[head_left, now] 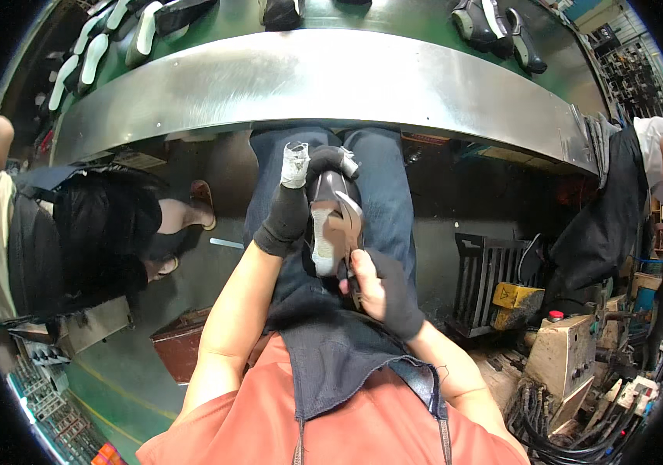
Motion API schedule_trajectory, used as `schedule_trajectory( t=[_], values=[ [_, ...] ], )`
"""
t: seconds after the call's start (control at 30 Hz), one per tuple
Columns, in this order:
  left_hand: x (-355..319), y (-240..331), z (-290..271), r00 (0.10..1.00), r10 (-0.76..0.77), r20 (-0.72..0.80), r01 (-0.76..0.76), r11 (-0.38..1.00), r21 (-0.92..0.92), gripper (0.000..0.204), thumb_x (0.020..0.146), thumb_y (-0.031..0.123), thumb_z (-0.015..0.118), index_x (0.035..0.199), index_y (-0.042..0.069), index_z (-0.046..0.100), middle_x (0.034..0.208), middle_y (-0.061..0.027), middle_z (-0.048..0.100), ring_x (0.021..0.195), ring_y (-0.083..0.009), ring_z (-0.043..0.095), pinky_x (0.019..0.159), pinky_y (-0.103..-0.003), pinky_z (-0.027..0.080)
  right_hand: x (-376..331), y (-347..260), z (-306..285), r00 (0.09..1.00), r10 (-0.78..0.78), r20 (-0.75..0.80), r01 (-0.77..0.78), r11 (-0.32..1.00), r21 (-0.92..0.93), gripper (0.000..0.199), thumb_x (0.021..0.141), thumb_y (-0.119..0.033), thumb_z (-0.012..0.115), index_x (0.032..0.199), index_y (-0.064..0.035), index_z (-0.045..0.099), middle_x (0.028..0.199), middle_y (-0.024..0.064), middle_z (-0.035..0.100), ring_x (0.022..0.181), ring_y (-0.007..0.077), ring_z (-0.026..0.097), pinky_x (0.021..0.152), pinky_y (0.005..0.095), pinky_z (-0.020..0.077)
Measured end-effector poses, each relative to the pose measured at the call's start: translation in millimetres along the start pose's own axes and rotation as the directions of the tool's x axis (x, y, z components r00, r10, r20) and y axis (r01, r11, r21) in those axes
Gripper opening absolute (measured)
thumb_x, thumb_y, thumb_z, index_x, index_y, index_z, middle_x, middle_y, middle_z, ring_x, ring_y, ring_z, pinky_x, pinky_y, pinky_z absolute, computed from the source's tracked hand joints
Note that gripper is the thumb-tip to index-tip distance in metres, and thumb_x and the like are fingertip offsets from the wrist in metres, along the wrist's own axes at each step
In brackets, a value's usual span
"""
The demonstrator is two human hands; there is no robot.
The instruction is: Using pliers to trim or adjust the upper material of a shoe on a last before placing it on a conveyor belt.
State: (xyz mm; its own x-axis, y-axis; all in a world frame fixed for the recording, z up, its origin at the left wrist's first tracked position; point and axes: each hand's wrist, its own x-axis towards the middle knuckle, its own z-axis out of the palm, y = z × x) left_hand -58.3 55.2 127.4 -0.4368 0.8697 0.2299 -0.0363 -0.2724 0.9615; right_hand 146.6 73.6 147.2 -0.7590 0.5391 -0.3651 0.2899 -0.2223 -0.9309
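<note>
A dark grey shoe (321, 244) with a pale textured patch lies over my lap, between my jeans-covered thighs. My left hand (291, 203), in a black fingerless glove with white tape on its fingertips, curls around the shoe's far end and grips it. Close to the shoe's near right side is my right hand (386, 293), also in a dark fingerless glove. Its thumb and fingers are closed around a narrow dark piece; whether that is a tool handle or part of the shoe, I cannot tell. A brownish patch shows on the shoe just beyond my right thumb.
Across the front runs a metal-edged bench (285, 81) with a green top, bearing several shoes (483, 23) and pale soles (93, 60). Co-workers sit at left (99, 217) and right (603, 194). A black crate (490, 275), yellow pedal (517, 298) and machinery (564, 349) stand at right; a brown box (180, 345) at left.
</note>
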Motion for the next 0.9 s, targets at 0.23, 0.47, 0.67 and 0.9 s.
schedule_trajectory(
  t=[0.23,0.47,0.67,0.9],
  values=[
    [-29.7,31.2,3.0,0.984,-0.029,0.174,0.034,0.999,-0.02,0.076,0.099,0.059,0.023,0.104,-0.002,0.067,0.116,-0.0182,0.06,0.116,-0.0296,0.055,0.104,-0.039,0.039,-23.6,31.7,-13.4,0.946,-0.19,0.262,0.3,0.821,-0.487,0.024,0.095,-0.027,0.056,0.096,-0.004,0.063,0.086,0.0156,0.062,0.078,0.0342,0.062,0.067,0.0432,0.047],
    [-88.6,39.8,2.9,0.939,-0.161,0.304,0.118,0.981,0.154,0.079,0.091,0.068,0.041,0.128,-0.001,0.054,0.126,-0.017,0.058,0.127,-0.0318,0.05,0.115,-0.047,0.025,-67.1,78.1,-46.9,0.788,-0.366,0.495,0.588,0.686,-0.429,0.036,0.086,-0.039,0.062,0.094,-0.0039,0.062,0.114,0.0127,0.061,0.104,0.0327,0.062,0.076,0.043,0.0487],
    [-89.4,-7.7,15.1,0.905,-0.426,-0.006,0.403,0.861,-0.311,0.068,0.098,0.061,0.042,0.131,0.002,0.052,0.125,-0.0134,0.059,0.122,-0.0213,0.053,0.106,-0.038,0.04,-45.2,69.3,-45.0,0.819,-0.344,0.459,0.564,0.63,-0.534,0.039,0.093,-0.041,0.055,0.091,-0.002,0.06,0.108,0.0158,0.062,0.096,0.0355,0.063,0.072,0.0432,0.0466],
    [-52.7,-1.7,2.3,0.645,-0.764,-0.024,0.66,0.572,-0.488,0.076,0.1,0.065,0.025,0.141,0.004,0.045,0.133,-0.0132,0.056,0.119,-0.0249,0.058,0.103,-0.038,0.046,7.0,-58.1,-37.7,0.963,0.236,0.13,-0.228,0.971,-0.073,0.043,0.104,-0.034,0.046,0.082,-0.0007,0.06,0.072,0.0047,0.063,0.063,0.012,0.059,0.06,0.0303,0.0473]
  ],
)
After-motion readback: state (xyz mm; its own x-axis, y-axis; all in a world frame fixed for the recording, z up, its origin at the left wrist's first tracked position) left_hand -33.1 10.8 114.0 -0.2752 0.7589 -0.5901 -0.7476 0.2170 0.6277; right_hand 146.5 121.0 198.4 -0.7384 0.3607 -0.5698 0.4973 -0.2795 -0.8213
